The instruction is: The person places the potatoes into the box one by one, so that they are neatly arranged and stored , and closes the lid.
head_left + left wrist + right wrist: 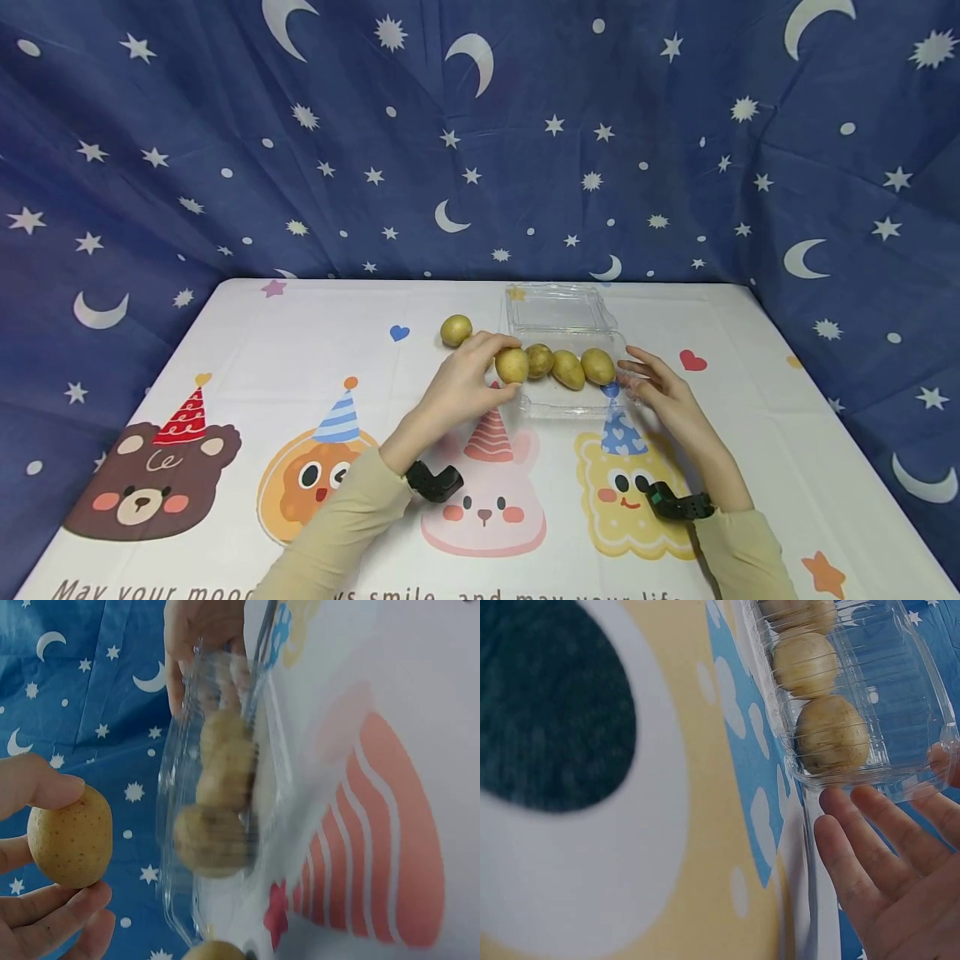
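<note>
My left hand pinches a potato between thumb and fingers, at the left end of a clear plastic box. Three more potatoes lie in a row inside the box; the one at the right end is closest to my right hand. With fingers mostly straight, that hand rests its fingertips against the box's right end wall. The box's hinged lid is folded back, away from me.
One loose potato lies on the tablecloth just left of the box. Behind the table hangs a blue curtain with moons and stars. Black straps sit on both wrists.
</note>
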Available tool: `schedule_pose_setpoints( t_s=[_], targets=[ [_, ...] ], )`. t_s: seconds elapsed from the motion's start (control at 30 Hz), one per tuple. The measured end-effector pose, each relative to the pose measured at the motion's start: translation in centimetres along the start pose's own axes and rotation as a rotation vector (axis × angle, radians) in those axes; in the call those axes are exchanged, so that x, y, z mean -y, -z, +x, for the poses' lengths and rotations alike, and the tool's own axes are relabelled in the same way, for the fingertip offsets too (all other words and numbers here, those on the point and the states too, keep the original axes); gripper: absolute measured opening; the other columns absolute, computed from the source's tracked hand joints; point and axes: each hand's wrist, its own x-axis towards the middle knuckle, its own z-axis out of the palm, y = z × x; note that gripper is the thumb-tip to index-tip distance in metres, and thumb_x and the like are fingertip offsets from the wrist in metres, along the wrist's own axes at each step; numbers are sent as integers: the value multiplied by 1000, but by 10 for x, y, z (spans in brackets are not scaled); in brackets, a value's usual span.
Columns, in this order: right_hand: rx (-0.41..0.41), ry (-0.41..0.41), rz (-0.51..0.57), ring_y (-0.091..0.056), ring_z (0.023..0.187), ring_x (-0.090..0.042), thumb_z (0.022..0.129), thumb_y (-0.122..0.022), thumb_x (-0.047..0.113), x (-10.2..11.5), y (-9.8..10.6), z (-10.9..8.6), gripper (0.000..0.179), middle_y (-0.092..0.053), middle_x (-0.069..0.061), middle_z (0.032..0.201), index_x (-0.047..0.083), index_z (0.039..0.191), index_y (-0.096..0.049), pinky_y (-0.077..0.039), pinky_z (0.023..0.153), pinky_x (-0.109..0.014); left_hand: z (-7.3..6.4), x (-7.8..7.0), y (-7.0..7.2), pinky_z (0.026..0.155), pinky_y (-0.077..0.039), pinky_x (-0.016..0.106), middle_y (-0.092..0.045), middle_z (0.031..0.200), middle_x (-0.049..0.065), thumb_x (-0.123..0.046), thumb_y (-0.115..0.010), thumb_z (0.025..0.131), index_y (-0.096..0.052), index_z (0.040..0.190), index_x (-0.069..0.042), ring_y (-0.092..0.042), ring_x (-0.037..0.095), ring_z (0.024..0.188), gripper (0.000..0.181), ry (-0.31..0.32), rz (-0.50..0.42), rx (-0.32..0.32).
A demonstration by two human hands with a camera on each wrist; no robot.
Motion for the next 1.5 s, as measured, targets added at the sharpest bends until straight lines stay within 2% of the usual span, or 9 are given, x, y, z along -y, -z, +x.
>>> schedule_pose_setpoints(
  t_s=[0.1, 0.37, 0.6, 0.93, 1.17, 1.37, 1.5],
  targets=[
    [-1, 2, -5, -54, 105, 15, 101, -47, 19, 0, 0, 0, 54, -46, -26, 143, 9, 151, -28, -45, 87, -8, 4, -6, -3, 95, -47, 40, -62, 119, 1, -21, -76, 76, -60, 123, -18, -56, 22, 111, 50, -24, 1, 7],
    [-3, 5, -7, -54, 104, 15, 101, -47, 19, 1, 0, 0, 54, -46, -27, 142, 7, 150, -27, -46, 87, -8, 10, -22, -12, 93, -49, 38, -61, 122, 1, -22, -76, 77, -59, 125, -19, -59, 19, 112, 51, -37, -34, 51],
    [-5, -11, -17, -53, 104, 16, 101, -47, 21, 3, -1, -1, 54, -45, -26, 144, 9, 151, -28, -45, 87, -6, 15, -35, -21, 98, -47, 36, -59, 127, 0, -24, -75, 78, -58, 126, -20, -56, 17, 117, 51, -64, -29, 75],
    [-1, 3, 0, -54, 104, 15, 101, -48, 21, 1, 0, -1, 55, -45, -27, 143, 9, 151, -28, -46, 88, -8, 26, -49, -39, 86, -50, 31, -61, 120, -2, -28, -76, 77, -59, 126, -23, -61, 16, 106, 52, -73, 12, 98],
    [-2, 16, 4, -55, 104, 13, 101, -48, 20, 0, -1, -2, 55, -45, -27, 142, 8, 150, -28, -47, 88, -10, 35, -55, -50, 90, -47, 30, -62, 121, -3, -30, -76, 77, -59, 125, -24, -60, 13, 106, 51, -89, 43, 113],
    [1, 19, 9, -55, 104, 13, 101, -47, 20, 1, -1, -2, 54, -45, -27, 143, 8, 150, -28, -47, 89, -10, 41, -57, -61, 93, -47, 28, -60, 127, 0, -27, -77, 76, -59, 124, -22, -59, 14, 111, 52, -93, 4, 133],
    [5, 21, 5, -54, 104, 15, 101, -46, 20, 1, -1, -2, 54, -44, -27, 143, 8, 150, -28, -46, 89, -10, 45, -54, -71, 90, -47, 23, -61, 122, 0, -25, -78, 75, -59, 124, -21, -60, 12, 106, 53, -98, -5, 125]
  ],
)
